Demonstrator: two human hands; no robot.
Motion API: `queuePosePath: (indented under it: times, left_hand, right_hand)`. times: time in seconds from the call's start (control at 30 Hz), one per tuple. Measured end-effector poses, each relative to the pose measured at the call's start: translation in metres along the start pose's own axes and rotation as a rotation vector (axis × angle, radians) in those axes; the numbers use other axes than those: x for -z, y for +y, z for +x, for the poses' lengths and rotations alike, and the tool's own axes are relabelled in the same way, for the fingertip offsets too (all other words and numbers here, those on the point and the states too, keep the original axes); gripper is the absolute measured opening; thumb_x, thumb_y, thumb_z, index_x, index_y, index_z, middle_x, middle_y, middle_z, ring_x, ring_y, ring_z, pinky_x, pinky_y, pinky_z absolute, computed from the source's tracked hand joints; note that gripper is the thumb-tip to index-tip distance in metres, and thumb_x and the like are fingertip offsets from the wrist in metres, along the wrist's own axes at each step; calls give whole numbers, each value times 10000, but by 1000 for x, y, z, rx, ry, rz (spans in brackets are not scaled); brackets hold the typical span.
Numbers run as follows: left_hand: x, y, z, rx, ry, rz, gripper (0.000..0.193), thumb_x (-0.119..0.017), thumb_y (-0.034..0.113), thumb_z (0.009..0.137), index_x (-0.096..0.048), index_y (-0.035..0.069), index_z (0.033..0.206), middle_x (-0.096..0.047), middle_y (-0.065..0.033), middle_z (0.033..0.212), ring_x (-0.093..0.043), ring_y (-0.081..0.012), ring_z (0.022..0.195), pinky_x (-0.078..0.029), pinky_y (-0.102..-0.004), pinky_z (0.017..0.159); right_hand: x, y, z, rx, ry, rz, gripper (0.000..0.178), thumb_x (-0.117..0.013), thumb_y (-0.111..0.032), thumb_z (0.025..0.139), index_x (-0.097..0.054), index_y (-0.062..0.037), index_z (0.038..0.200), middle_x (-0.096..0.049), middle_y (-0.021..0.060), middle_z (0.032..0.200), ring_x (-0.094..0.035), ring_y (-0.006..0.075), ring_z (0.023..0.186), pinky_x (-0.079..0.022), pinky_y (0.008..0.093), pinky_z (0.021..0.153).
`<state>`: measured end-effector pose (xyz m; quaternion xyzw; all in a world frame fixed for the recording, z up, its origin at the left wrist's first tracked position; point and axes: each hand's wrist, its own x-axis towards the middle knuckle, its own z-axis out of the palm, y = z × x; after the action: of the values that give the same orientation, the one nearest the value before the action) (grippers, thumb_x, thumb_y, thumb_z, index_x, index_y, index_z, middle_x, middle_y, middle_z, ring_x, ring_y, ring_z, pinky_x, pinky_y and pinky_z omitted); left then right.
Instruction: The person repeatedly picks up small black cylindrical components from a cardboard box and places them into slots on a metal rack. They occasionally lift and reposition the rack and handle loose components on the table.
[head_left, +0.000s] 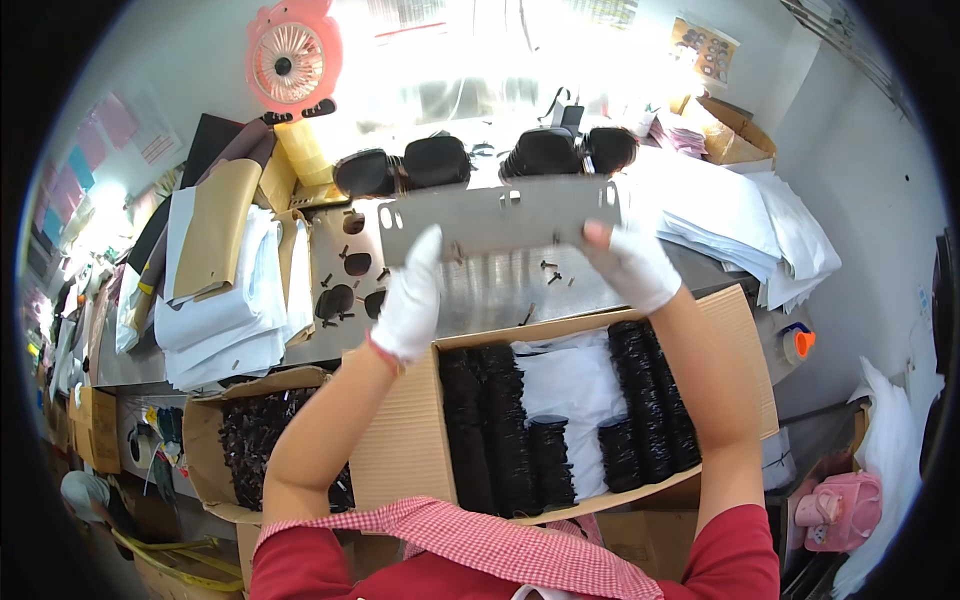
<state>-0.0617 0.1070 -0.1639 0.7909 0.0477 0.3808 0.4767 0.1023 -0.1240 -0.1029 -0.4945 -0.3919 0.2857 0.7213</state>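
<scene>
"Holding something up, is this person?"

"Yes, a flat gray plate [500, 222]. It has little slots near both ends and near the middle of its top edge. It stretches from one hand to the other and looks lifted off the shiny tabletop [490, 300]."

"What is the left hand [412, 300] doing?"

"It wears a white glove and grips the plate low on the left end. The plate sticks out to the right of its fingers."

"And the right hand [640, 265]?"

"It has a white glove too, but the thumb tip pokes out bare. It grips the low corner on the right end, with that thumb on the front."

"So the plate is between them?"

"Yes, and a bit farther from the person than both hands. The edge near the hands looks blurry."

"What is behind it?"

"Piles of dark lenses [437, 160] stand on the tabletop. A few loose lenses [334, 302] lie just left of the left hand."

"And closer to the person?"

"A big cardboard box [398, 430] sits under the arms, with rows of thin black pieces [500, 425] and some white wrapping [570, 380] inside. A smaller box [205, 450] on the left is full of tiny dark parts [265, 430]."
</scene>
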Motion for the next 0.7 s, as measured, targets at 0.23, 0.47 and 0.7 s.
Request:
queuePosePath:
  times: [0.23,0.47,0.7]
  left_hand:
    - [-39,20,-63,765,-499,-220,382,-545,367,995,-610,0,1078,-693,-114,1021,-658,-205,950,-495,-326,871]
    - [-93,15,-63,-253,-404,269,294,-727,139,805,-618,40,1059,-648,-168,1066,-614,-357,1037,-491,-458,907]
    - [-114,-15,-45,-220,-379,658,404,-754,242,762,-647,6,1071,-649,-162,1059,-553,-364,1157,-399,-453,1048]
  right_hand:
    - [39,82,-34,-371,235,-332,322,-722,-126,922,-669,-19,1221,-691,-27,1030,-575,72,912,-473,251,857]
    - [67,116,-29,-391,-15,-1343,416,-779,-314,802,-718,-10,1079,-718,179,1040,-678,328,946,-534,389,854]
    - [82,85,-41,-506,189,-841,832,-793,-297,778,-426,-14,1468,-530,192,1426,-501,313,1333,-396,389,1111]
